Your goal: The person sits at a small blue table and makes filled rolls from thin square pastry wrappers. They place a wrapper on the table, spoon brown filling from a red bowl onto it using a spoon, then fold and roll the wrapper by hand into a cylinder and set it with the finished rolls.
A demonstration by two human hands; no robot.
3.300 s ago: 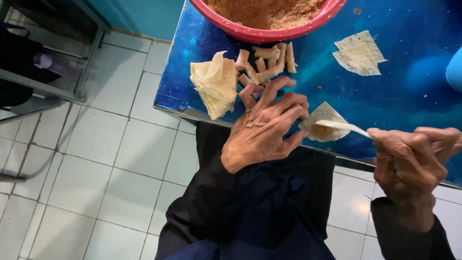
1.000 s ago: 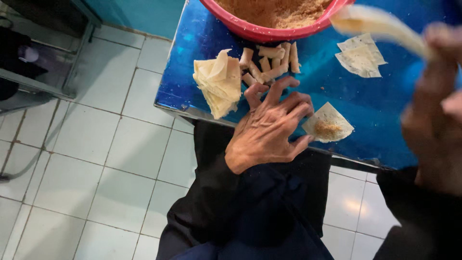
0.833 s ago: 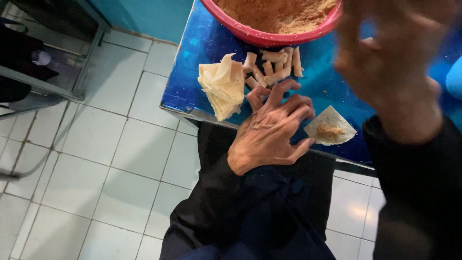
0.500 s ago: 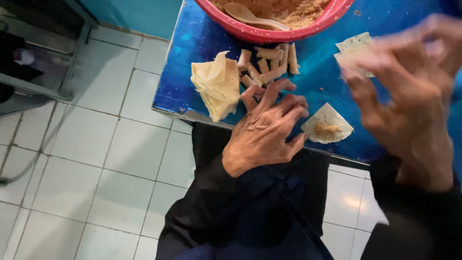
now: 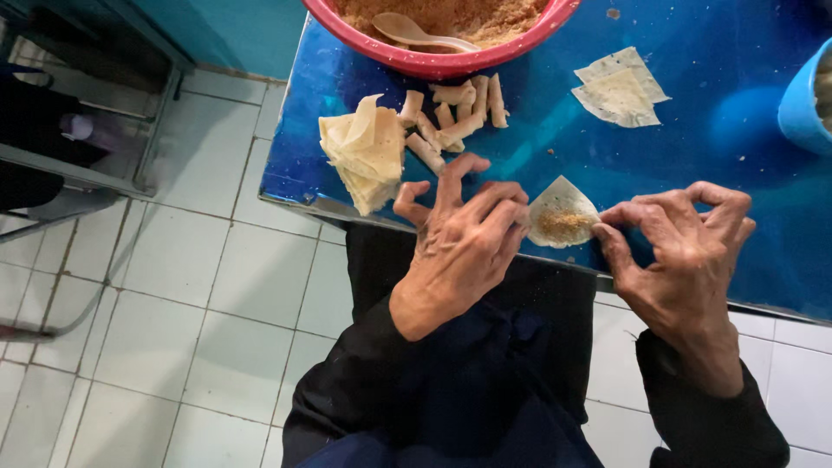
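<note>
Right hand (image 5: 685, 251), earlier holding the spoon (image 5: 416, 33), now rests its fingertips on the filled wrapper (image 5: 563, 211) at the table's (image 5: 693, 139) near edge. Spoon now lies in the red bowl (image 5: 442, 61).

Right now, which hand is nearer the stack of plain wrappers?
Left. The left hand lies just right of the stack of plain wrappers, fingertips on the filled wrapper. The right hand sits beyond that wrapper, farther away.
</note>
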